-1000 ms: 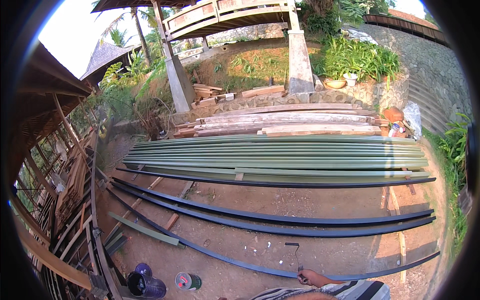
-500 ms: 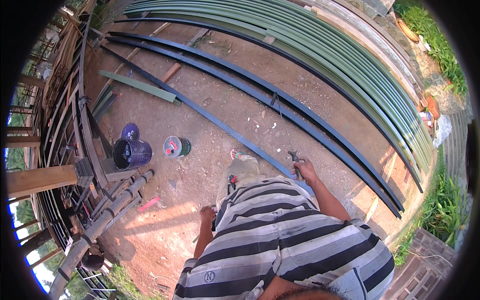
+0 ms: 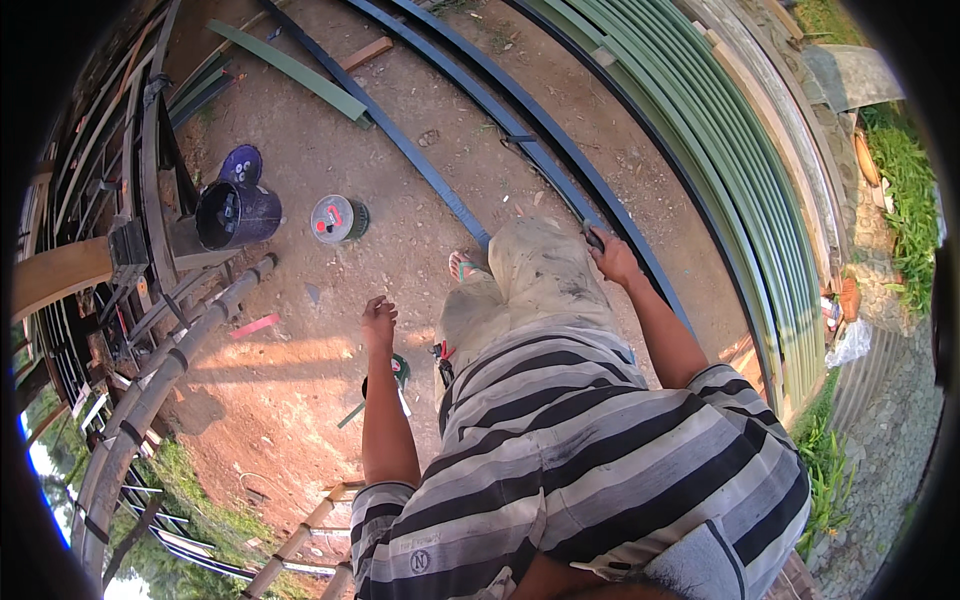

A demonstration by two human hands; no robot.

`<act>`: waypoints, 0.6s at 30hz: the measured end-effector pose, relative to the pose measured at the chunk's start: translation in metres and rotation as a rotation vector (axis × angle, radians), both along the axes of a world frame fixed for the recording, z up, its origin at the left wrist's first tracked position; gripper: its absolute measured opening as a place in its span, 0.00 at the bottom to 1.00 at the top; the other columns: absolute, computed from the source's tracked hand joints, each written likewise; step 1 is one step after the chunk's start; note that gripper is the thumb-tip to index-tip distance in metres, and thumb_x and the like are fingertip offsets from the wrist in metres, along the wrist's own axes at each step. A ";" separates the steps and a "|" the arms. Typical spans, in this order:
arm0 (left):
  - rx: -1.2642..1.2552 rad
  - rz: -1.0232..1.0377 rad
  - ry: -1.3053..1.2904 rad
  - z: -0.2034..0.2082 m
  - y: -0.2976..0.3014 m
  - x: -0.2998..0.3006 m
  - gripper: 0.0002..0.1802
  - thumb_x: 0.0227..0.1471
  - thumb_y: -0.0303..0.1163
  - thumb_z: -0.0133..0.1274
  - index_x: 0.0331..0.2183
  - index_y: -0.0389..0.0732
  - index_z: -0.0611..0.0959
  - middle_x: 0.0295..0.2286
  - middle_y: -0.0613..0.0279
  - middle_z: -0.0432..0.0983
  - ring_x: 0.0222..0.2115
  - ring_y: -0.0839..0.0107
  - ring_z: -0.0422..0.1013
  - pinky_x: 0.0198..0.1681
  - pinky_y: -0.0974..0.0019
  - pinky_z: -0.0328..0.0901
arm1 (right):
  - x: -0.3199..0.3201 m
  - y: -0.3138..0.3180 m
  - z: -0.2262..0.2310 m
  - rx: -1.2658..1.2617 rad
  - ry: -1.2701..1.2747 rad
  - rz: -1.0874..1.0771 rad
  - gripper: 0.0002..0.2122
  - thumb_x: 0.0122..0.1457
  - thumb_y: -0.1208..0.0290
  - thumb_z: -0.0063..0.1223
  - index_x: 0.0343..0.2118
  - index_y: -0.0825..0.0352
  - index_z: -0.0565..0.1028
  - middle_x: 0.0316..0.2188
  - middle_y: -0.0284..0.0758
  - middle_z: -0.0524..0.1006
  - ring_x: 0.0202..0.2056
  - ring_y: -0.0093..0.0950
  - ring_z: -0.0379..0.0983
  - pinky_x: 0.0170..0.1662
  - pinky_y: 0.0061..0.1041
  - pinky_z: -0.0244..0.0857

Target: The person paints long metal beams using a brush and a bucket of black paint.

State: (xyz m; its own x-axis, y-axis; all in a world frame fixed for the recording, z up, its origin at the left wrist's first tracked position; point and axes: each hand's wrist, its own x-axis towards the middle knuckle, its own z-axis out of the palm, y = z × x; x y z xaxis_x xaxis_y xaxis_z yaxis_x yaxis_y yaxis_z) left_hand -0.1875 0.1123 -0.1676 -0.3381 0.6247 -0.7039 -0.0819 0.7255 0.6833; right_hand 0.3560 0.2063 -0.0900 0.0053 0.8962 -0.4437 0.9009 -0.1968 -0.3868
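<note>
In my right hand (image 3: 615,255) is the dark handle of a long, thin bar clamp (image 3: 550,182). Its far end, with a short crosswise jaw, lies over a dark blue steel beam (image 3: 480,93). Whether the jaw touches the beam I cannot tell. My left hand (image 3: 379,320) hangs free in the air to my left, its fingers loosely bent and apart, with nothing in them. Below it at my hip shows a green tool (image 3: 400,368), partly hidden by my forearm. Red-handled pliers (image 3: 444,350) sit at my waist.
To the left stand a purple bucket (image 3: 255,218) and a paint tin (image 3: 338,219) with red things on its lid. A blue beam (image 3: 420,170) ends by my foot. Green beams (image 3: 720,150) lie stacked on the right. A pipe rail (image 3: 190,340) runs along the left.
My view has turned and I have stepped toward the beams. My left hand has swung up and away from my hip. My right hand still holds the bar clamp, now beside the beam.
</note>
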 end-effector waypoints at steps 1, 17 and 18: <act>-0.012 -0.034 0.028 -0.010 -0.002 0.003 0.18 0.64 0.34 0.51 0.53 0.39 0.78 0.37 0.56 0.82 0.34 0.70 0.77 0.35 0.68 0.70 | 0.000 0.017 0.001 -0.018 -0.009 0.014 0.25 0.61 0.63 0.55 0.62 0.60 0.71 0.43 0.52 0.81 0.42 0.48 0.80 0.49 0.46 0.72; -0.813 -0.715 0.245 -0.150 -0.018 0.272 0.38 0.56 0.49 0.52 0.65 0.50 0.65 0.62 0.43 0.64 0.58 0.45 0.68 0.59 0.46 0.65 | 0.103 -0.018 -0.176 -0.361 -0.438 0.166 0.28 0.68 0.59 0.47 0.70 0.42 0.59 0.53 0.54 0.75 0.44 0.56 0.78 0.47 0.53 0.72; -0.809 -0.699 0.244 -0.152 -0.014 0.282 0.36 0.56 0.48 0.52 0.64 0.49 0.67 0.61 0.44 0.65 0.58 0.45 0.69 0.58 0.46 0.66 | 0.120 -0.020 -0.181 -0.362 -0.448 0.168 0.28 0.68 0.59 0.47 0.70 0.42 0.58 0.53 0.53 0.74 0.43 0.56 0.78 0.47 0.53 0.72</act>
